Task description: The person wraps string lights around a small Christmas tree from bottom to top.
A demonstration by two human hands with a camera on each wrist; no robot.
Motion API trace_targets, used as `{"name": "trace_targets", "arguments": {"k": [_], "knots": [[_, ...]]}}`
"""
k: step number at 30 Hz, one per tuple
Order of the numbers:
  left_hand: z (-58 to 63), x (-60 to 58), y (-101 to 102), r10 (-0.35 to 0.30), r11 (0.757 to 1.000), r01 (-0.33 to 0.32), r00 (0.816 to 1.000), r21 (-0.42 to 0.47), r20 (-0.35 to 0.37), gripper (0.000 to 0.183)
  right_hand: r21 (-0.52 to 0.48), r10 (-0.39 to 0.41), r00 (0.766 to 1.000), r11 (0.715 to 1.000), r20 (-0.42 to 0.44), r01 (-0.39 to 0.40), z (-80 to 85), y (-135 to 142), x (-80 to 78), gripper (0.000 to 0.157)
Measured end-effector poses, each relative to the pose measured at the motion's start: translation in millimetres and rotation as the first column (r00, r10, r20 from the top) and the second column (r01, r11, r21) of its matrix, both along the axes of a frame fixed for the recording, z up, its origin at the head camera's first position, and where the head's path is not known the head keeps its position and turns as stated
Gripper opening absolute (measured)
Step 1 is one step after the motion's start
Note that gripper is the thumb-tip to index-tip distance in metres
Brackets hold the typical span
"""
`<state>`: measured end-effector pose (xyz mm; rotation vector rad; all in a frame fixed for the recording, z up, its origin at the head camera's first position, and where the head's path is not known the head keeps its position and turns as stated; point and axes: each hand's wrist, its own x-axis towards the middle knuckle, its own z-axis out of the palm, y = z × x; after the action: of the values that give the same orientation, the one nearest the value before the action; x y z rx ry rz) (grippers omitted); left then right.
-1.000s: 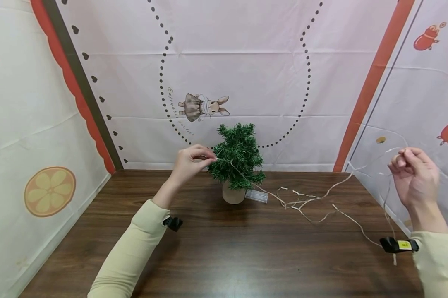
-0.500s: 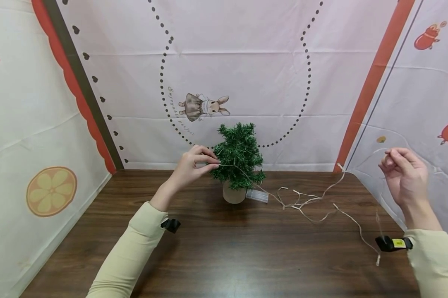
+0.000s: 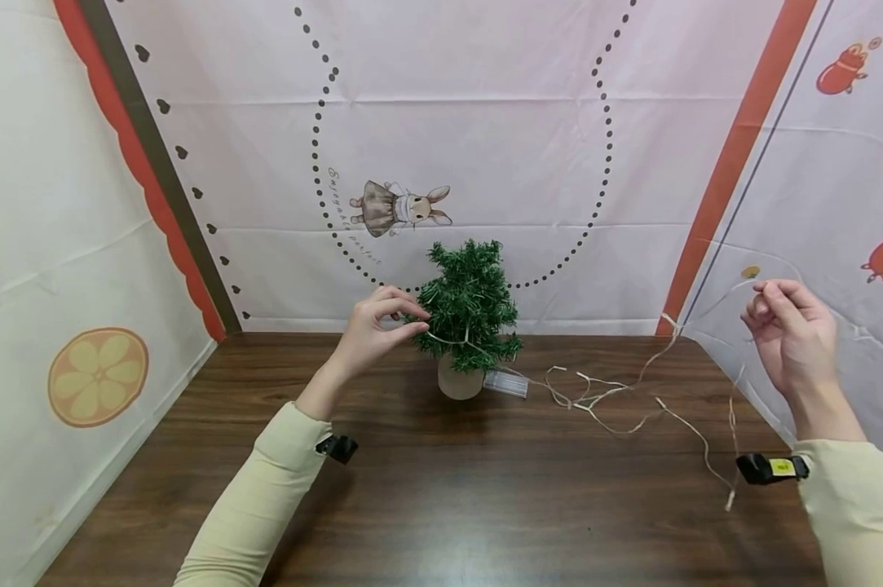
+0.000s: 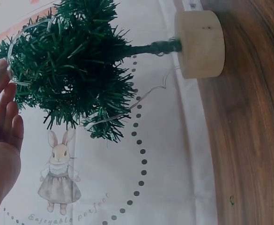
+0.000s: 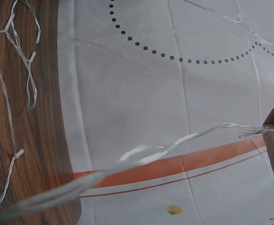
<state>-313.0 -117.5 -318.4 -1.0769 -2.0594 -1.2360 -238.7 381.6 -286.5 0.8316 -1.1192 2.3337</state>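
Observation:
A small artificial Christmas tree (image 3: 470, 293) with a round wooden base (image 3: 461, 378) stands at the back of the table. My left hand (image 3: 371, 338) is at its left side, thumb and forefinger at a wire of the string lights (image 3: 447, 341), which crosses the front of the branches. In the left wrist view, the wire (image 4: 16, 40) curves past the thumb tip. My right hand (image 3: 793, 334) is raised at the right and pinches another stretch of the string lights (image 5: 179, 140). From there strands hang down toward the table.
Loose loops of the light string (image 3: 588, 399) lie on the brown table (image 3: 485, 489) right of the tree. A clear battery box (image 3: 506, 383) lies beside the base. Printed cloth walls (image 3: 470, 147) enclose the back and both sides.
The wire at my left hand has gone from taut to slack and sits lower across the tree's front. My right hand has moved left and slightly up with its strand.

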Motion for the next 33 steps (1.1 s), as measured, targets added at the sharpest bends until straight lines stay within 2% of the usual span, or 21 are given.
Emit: {"name": "trace_targets", "arguments": {"k": [3, 6, 9, 14, 19, 23, 27, 30, 33], "knots": [[6.0, 9.1, 4, -0.006, 1.000, 0.007, 1.000, 0.008, -0.023, 0.016, -0.006, 0.000, 1.000, 1.000, -0.002, 0.000, 2.1, 1, -0.3, 0.020], [6.6, 12.0, 9, -0.003, 1.000, 0.004, 0.998, 0.018, -0.063, 0.018, -0.015, 0.016, 1.000, 1.000, -0.006, -0.016, 3.1, 2, -1.1, 0.020], [2.8, 10.5, 12, 0.003, 1.000, 0.000, 0.996, 0.028, -0.092, 0.017, -0.012, 0.022, 1.000, 1.000, -0.007, -0.022, 3.5, 1, -1.4, 0.021], [-1.0, 10.0, 15, 0.033, 0.996, -0.026, 0.996, 0.085, -0.085, 0.014, 0.007, 0.017, 1.000, 1.000, -0.001, -0.017, 5.4, -2, -1.6, 0.022], [-5.8, 2.1, 22, 0.071, 0.990, -0.054, 0.989, 0.129, -0.132, 0.014, 0.017, 0.047, 0.999, 0.999, -0.006, -0.047, 8.1, -2, -1.5, 0.023], [0.0, 4.3, 33, 0.033, 0.992, -0.007, 0.979, 0.125, -0.201, 0.013, 0.050, -0.004, 1.000, 0.999, -0.017, 0.005, 13.5, -4, -2.5, 0.020], [8.4, 13.1, 49, -0.048, 0.995, 0.069, 0.964, 0.073, -0.263, 0.007, 0.060, -0.017, 1.000, 0.998, -0.020, 0.018, 18.5, -5, -2.8, 0.019], [13.3, 19.1, 67, -0.095, 0.995, 0.103, 0.961, 0.017, -0.261, 0.006, 0.038, 0.027, 1.000, 0.999, -0.016, -0.027, 20.6, -4, -2.1, 0.020], [18.5, 23.5, 87, -0.114, 0.993, 0.108, 0.966, -0.037, -0.230, 0.009, 0.031, 0.021, 1.000, 0.999, -0.010, -0.021, 22.7, -6, -1.7, 0.022]]}}
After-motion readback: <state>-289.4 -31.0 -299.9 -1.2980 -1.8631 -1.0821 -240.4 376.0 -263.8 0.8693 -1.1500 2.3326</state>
